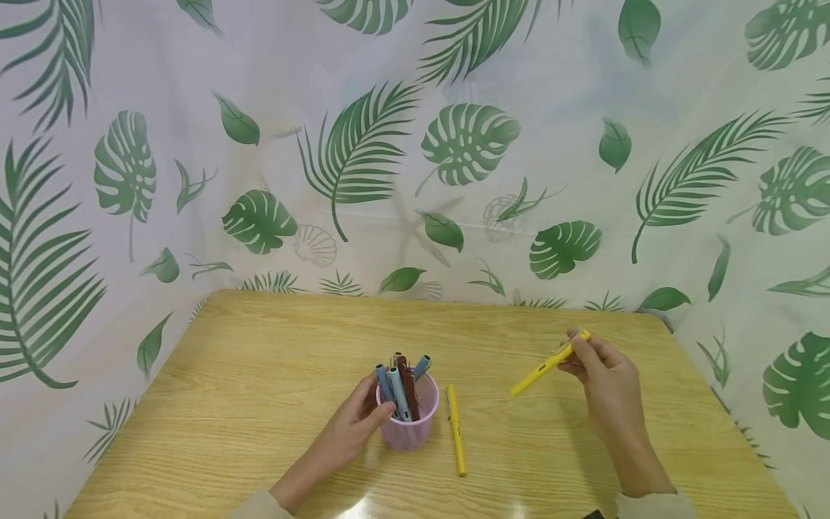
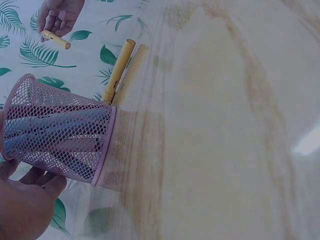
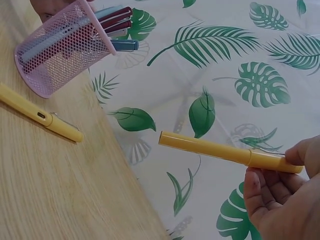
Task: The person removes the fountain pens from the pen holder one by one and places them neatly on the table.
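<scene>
Right hand [image 1: 612, 389]: we find it pinching a yellow pen [image 1: 545, 367] above the table [image 1: 259, 367].
Left hand [image 1: 355, 423]: gripping the pink mesh cup [image 1: 406, 435] of blue pens [image 1: 398, 395] and dark red pens [image 1: 410, 393].
Second yellow pen [image 1: 457, 430]: lying between cup and right hand.
Leaf-print cloth [image 1: 382, 245]: behind the table.

The wood-grained counter [image 1: 259, 367] is occupied by a pink mesh cup [image 1: 408, 439] and, just beside it, a yellow pen [image 1: 457, 432].

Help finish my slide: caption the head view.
Left hand grips round pink mesh cup of blue and maroon pens; right hand holds slim yellow pen; second yellow pen lies between them.
</scene>
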### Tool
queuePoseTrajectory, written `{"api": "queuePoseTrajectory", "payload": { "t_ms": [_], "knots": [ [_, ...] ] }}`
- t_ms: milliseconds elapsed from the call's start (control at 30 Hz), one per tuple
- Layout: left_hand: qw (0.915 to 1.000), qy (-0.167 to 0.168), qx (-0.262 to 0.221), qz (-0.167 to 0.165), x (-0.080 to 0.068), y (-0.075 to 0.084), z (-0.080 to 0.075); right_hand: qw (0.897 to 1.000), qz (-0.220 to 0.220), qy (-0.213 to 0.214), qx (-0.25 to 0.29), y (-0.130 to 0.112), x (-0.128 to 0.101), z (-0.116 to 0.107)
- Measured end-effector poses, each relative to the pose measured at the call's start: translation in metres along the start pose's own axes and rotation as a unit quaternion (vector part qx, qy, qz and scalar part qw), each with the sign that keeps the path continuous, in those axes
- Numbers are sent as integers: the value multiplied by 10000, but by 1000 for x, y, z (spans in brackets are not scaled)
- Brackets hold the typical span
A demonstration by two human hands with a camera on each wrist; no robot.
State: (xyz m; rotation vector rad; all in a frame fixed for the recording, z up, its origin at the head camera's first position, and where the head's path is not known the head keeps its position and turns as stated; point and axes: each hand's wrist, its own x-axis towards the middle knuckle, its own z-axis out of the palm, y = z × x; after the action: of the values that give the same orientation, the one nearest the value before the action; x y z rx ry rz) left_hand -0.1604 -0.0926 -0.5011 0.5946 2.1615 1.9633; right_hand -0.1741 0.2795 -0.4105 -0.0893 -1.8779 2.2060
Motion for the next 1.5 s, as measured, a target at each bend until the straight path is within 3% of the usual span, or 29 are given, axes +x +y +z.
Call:
{"api": "queuePoseTrajectory", "payload": {
  "t_ms": [233,967,1500],
  "knots": [
    [10000,-25,-18,58,0,0,0,9998,28,-168,-59,6,-1,0],
    [10000,26,-42,5,0,0,1,9922,391,-434,-1098,19,-1,7],
    [10000,-40,-57,51,-1,3,0,9889,457,-685,-1233,30,-2,10]
  ]
}}
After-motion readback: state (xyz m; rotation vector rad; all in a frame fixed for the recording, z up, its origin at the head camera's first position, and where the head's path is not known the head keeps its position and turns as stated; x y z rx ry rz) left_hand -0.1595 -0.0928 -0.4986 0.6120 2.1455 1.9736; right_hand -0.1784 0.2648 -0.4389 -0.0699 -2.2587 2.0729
